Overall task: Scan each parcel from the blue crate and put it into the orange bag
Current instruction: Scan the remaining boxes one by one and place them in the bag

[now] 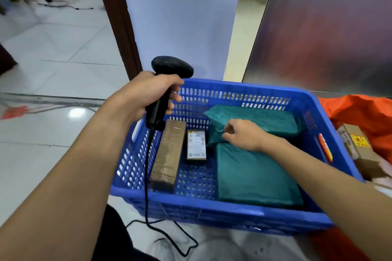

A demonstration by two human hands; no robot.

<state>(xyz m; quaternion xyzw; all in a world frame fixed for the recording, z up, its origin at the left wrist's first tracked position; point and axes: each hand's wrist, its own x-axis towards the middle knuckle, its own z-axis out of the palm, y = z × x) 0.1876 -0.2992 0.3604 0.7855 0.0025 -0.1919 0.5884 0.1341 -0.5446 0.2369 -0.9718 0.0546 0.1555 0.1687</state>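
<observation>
My left hand (148,93) grips a black barcode scanner (171,68) above the left end of the blue crate (212,207). Inside the crate lie a long brown box (168,152), a small labelled box (196,147), a flat green mailer bag (254,176) and a second green mailer bag (265,118) behind it. My right hand (241,133) hovers over the middle of the crate with loosely curled fingers, at the near edge of the far green bag; whether it pinches the bag is unclear. The orange bag (360,112) stands at the crate's right with a cardboard box (356,144) in it.
The scanner's black cable (148,197) hangs down over the crate's front wall onto pale cloth. A grey metallic panel (328,27) stands behind the crate. White tiled floor (53,59) spreads to the left, with a dark door frame (121,23) beyond.
</observation>
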